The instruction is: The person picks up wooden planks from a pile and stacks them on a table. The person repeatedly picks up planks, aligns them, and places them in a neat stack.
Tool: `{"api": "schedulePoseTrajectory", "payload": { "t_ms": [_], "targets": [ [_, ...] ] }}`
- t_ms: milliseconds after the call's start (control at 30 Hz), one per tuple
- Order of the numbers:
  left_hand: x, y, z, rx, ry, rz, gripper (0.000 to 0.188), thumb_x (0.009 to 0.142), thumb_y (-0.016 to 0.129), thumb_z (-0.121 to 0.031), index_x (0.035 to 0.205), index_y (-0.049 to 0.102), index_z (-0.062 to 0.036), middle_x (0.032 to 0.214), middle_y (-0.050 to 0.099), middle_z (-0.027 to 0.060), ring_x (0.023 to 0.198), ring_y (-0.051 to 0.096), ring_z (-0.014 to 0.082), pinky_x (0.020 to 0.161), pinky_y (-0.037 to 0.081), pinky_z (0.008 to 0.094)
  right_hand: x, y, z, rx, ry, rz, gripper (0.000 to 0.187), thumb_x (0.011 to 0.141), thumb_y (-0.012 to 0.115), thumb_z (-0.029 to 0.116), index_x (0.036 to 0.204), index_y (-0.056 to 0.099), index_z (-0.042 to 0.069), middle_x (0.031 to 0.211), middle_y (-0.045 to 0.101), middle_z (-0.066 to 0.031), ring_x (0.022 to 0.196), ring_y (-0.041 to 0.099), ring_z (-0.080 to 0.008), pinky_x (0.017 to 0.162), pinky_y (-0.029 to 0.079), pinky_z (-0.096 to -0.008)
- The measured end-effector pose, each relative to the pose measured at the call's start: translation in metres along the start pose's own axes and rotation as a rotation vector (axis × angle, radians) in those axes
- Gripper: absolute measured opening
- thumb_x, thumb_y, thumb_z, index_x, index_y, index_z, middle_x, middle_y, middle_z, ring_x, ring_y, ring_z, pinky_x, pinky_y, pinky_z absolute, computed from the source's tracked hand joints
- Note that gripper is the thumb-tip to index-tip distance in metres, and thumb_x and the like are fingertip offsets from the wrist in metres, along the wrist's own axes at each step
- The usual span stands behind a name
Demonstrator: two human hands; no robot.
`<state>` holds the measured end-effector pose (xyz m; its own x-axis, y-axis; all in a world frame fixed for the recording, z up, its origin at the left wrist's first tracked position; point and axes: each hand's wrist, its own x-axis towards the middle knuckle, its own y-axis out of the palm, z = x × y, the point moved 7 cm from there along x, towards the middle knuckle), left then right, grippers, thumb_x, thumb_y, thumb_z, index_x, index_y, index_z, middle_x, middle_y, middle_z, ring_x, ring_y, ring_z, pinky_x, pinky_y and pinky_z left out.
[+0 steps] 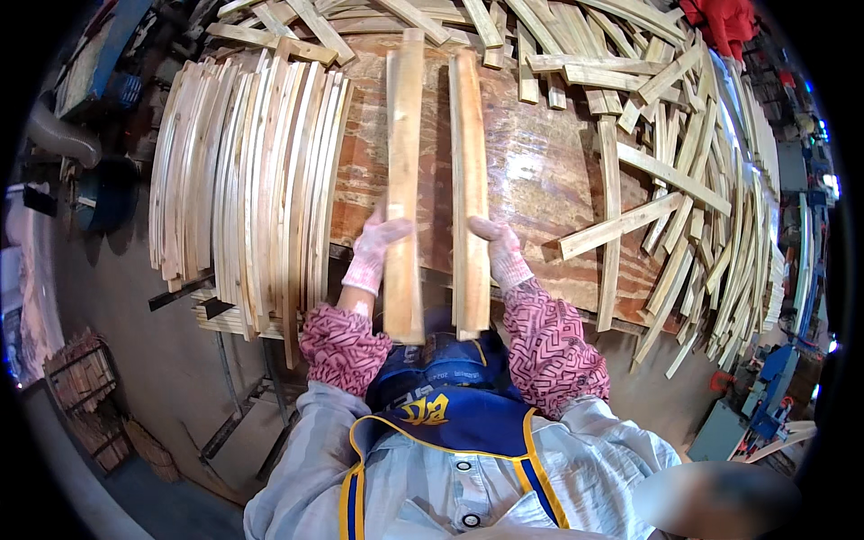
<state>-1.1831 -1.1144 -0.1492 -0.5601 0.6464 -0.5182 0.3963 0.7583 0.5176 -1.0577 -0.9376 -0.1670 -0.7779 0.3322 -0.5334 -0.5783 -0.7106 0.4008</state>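
My left hand [380, 241], in a pale knitted glove, is closed around a wooden slat [405, 135] that points away from me. Another slat's edge shows along its left side. Opposite it, my right hand [495, 239], gloved the same way, grips a pair of wooden slats [470, 162] pressed side by side. The two bundles run nearly parallel with a gap between them. Their near ends overhang the front edge of the plywood tabletop [540, 189], close to my apron [459, 418].
At left, a row of slats [261, 171] stands packed on a metal-legged support. Loose slats [666, 180] lie crisscrossed along the right and far sides. A person in red [724, 25] is at the far right. A blue machine [760, 396] stands at lower right.
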Motion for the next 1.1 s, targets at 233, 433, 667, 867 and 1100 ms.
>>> {"api": "schedulePoseTrajectory", "payload": {
  "t_ms": [233,433,667,867,1100],
  "targets": [
    [-0.038,0.045,0.038,-0.832,-0.098,0.413,0.077,0.083,0.063,-0.061,0.13,0.053,0.0,0.114,0.065,0.0183,0.094,0.068,0.0305,0.08,0.059,0.0446,-0.024,0.001,-0.019,0.012,-0.024,0.041,0.043,0.104,0.037,0.033,0.121,0.053,-0.004,0.102,0.065,-0.0128,0.085,0.066,-0.0213,0.074,0.058,-0.0355],
    [-0.027,0.003,0.046,-0.35,-0.138,-0.034,0.075,0.092,0.048,-0.062,0.136,0.049,-0.0015,0.122,0.063,0.014,0.101,0.065,0.0286,0.086,0.056,0.0408,0.027,-0.036,-0.038,-1.4,-0.367,-0.308,0.042,0.1,0.044,0.027,0.128,0.055,-0.002,0.11,0.068,-0.0122,0.099,0.066,-0.0258,0.083,0.053,-0.0317],
    [0.022,-0.116,0.054,1.196,0.01,-0.371,0.045,0.098,0.044,-0.035,0.143,0.043,-0.0318,0.123,0.06,0.0218,0.106,0.062,0.036,0.09,0.049,0.0415,-0.002,0.016,0.025,-1.297,0.042,-0.301,0.037,0.093,0.049,0.02,0.127,0.061,0.009,0.126,0.063,-0.0161,0.116,0.059,-0.0302,0.1,0.044,-0.0374],
    [-0.003,-0.074,0.051,0.48,0.162,-0.295,0.042,0.099,0.056,-0.027,0.136,0.053,-0.0086,0.106,0.063,0.0042,0.085,0.057,0.0116,0.074,0.044,0.026,-0.006,-0.047,-0.011,-0.859,-0.241,-0.319,0.037,0.097,0.055,0.021,0.13,0.06,0.005,0.118,0.067,-0.0095,0.105,0.063,-0.0234,0.088,0.049,-0.0316],
    [-0.113,-0.109,0.122,0.095,-0.271,-0.545,0.027,0.094,0.063,-0.027,0.115,0.062,-0.0092,0.06,0.046,-0.0051,0.043,0.04,0.006,0.039,0.031,0.0227,-0.133,-0.059,-0.095,-0.995,0.675,0.406,0.032,0.084,0.062,0.008,0.115,0.068,0.009,0.088,0.068,-0.0029,0.073,0.059,-0.0109,0.067,0.051,-0.0256]
  ]
}}
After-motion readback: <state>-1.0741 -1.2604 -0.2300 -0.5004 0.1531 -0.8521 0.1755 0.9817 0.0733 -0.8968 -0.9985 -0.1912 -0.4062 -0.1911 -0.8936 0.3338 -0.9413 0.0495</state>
